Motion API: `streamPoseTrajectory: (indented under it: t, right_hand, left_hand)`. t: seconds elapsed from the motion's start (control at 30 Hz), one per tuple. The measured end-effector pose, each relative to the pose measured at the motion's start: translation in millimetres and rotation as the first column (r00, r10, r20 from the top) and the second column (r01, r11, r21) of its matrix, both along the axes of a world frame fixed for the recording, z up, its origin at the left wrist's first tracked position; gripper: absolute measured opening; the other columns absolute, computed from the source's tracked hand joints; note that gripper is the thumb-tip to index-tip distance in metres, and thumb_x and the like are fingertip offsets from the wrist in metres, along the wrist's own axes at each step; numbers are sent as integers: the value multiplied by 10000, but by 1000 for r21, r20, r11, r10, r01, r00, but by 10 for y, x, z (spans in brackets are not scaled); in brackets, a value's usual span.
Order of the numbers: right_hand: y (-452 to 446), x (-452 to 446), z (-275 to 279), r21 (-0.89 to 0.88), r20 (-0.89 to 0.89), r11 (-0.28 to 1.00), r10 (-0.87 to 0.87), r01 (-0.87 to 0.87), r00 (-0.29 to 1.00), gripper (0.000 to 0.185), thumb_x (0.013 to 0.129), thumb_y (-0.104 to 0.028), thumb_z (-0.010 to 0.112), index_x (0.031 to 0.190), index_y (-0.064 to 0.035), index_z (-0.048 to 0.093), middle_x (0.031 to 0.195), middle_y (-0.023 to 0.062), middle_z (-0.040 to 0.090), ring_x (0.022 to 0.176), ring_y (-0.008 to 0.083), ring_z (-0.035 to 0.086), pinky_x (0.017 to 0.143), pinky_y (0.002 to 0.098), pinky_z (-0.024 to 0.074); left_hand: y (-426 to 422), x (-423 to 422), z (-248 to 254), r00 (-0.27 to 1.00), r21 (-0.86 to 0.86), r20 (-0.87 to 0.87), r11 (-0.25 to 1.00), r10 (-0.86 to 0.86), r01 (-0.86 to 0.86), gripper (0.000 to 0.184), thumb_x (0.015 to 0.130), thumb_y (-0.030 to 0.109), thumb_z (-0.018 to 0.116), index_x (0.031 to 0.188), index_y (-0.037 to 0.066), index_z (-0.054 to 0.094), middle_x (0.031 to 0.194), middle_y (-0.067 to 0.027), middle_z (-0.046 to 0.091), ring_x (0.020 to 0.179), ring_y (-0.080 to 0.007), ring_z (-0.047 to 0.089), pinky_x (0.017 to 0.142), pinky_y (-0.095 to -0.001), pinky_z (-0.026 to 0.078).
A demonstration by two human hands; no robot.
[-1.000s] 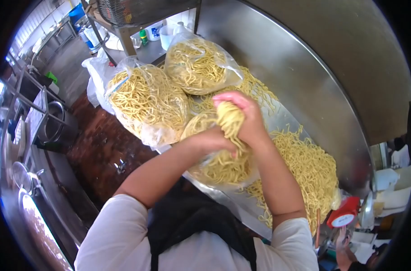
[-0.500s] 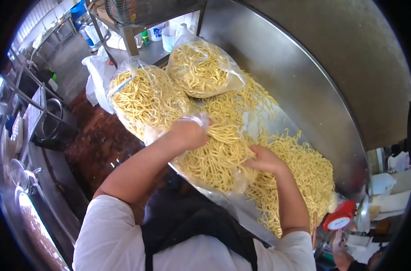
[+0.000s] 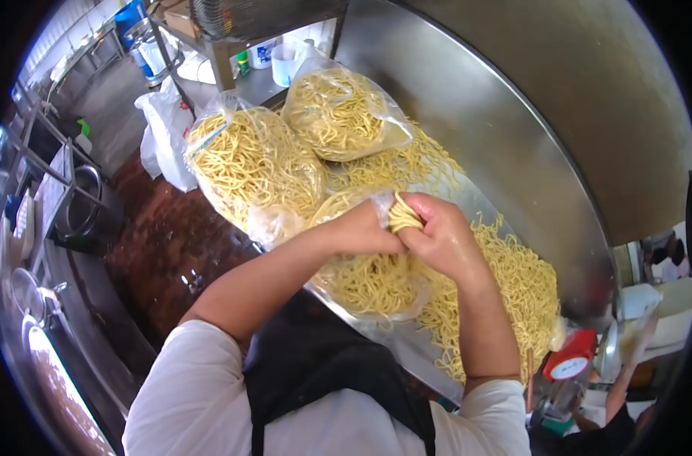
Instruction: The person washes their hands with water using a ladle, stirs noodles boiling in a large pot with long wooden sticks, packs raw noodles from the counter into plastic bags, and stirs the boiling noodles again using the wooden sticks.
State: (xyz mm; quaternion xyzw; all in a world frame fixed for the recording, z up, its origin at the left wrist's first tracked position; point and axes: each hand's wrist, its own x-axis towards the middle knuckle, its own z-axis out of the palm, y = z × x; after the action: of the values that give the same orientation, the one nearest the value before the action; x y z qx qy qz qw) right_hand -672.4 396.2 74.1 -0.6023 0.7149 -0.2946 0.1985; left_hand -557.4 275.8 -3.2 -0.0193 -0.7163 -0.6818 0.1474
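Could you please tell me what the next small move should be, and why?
I would probably lower the right hand and release its bunch of noodles into the nearest bag, since that hand grips the bunch over the bag and clear plastic shows by the left hand.

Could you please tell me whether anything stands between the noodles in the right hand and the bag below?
Possibly the left hand: beside the noodles in the right hand, it partly hides the bag; nothing else visible intervenes.
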Motion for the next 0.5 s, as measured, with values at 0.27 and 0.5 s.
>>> streamPoseTrajectory:
  t: [0.27, 0.5]
  right_hand:
    - [50, -569, -733, 44, 236, 977, -214, 210, 948, 352, 830, -261, 669, 1116, -66, 608, 1244, 88, 550, 1156, 227, 499, 911, 367, 419]
    - [63, -534, -1361, 388, 305, 886, -384, 254, 872, 476, 920, -417, 515, 1168, -18, 590, 1133, 151, 628, 1106, 259, 555, 937, 344, 412]
  left_hand:
    - [-116, 319, 111, 888, -777, 398, 599, 230, 194, 397, 720, 164, 644, 1117, 163, 636, 914, -150, 656, 895, -342, 628, 789, -448, 495]
    - [-107, 324, -20, 887, -842, 364, 507, 284, 184, 377, 712, 208, 649, 1085, 151, 646, 886, -151, 651, 849, -333, 633, 746, -455, 500]
